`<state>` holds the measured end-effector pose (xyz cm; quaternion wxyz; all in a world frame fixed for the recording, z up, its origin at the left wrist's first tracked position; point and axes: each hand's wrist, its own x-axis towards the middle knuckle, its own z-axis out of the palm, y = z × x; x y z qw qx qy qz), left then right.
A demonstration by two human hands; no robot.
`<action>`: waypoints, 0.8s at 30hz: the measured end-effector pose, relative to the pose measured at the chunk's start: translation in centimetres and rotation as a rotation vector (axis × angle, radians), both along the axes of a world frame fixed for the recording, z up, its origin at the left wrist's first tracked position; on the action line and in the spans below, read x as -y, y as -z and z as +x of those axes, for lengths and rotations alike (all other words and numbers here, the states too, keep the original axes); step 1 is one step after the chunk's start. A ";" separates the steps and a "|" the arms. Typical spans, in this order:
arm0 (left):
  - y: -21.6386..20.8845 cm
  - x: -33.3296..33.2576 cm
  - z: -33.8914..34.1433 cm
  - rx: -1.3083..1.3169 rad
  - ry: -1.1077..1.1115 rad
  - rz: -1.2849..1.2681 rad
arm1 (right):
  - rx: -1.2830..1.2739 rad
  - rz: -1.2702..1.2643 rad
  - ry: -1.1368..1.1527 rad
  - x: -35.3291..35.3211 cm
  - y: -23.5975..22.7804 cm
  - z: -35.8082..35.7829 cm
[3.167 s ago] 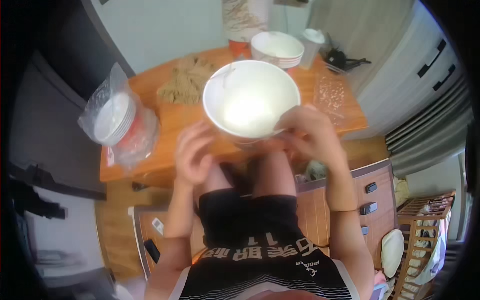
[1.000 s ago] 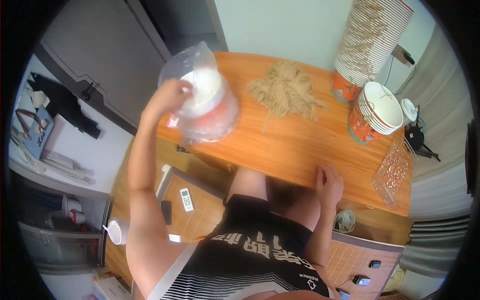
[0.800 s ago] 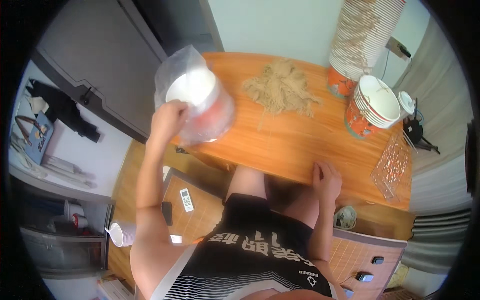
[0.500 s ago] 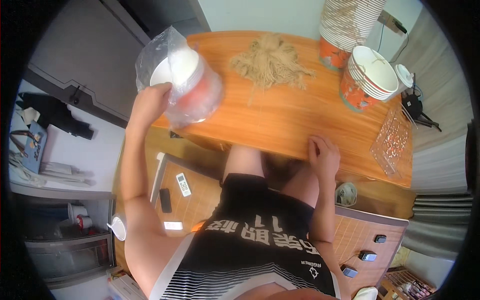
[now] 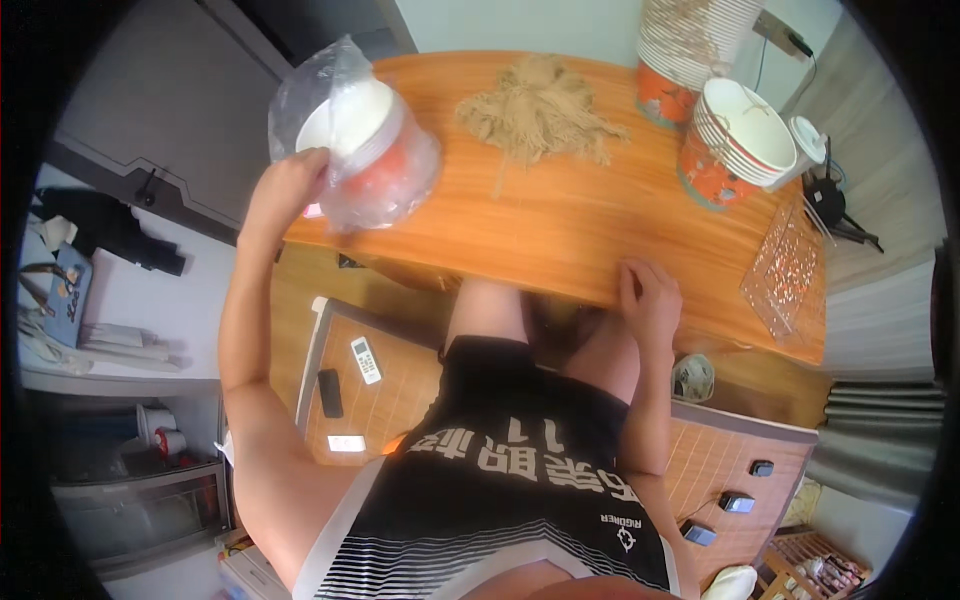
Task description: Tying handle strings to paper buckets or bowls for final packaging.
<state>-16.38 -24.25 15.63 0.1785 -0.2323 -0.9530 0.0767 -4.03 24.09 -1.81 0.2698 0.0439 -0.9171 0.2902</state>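
Observation:
My left hand is closed on the edge of a clear plastic bag at the table's left end. Inside the bag are nested white paper tubs with red-orange sides, tilted with their mouths toward the upper left. My right hand rests at the table's front edge, fingers loosely bent, thumb apart, nothing in it. Beyond the hands a bundle of tan string lies on the wooden table. At the right a short stack of patterned paper tubs has a loop of string over its rim.
A taller stack of tubs tied with string stands behind. A clear tray of small beads and a black router-like device sit at the right end. A remote and a dark phone lie on the mat beside my legs.
My left hand has shifted slightly left with the bag edge, and a small pink item now shows beneath it. My right hand has stayed at the table edge. The whole view has shifted slightly.

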 end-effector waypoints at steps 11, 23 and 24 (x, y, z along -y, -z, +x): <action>1.3 -0.3 -0.5 -0.054 0.037 0.172 | 0.006 0.001 0.030 0.1 0.0 0.3; -1.9 -0.3 -2.1 -0.553 -0.021 0.358 | 0.000 0.035 0.053 0.5 -0.4 0.2; -2.1 -0.4 -2.0 -0.525 -0.038 0.406 | 0.002 0.035 0.045 0.6 -0.4 0.1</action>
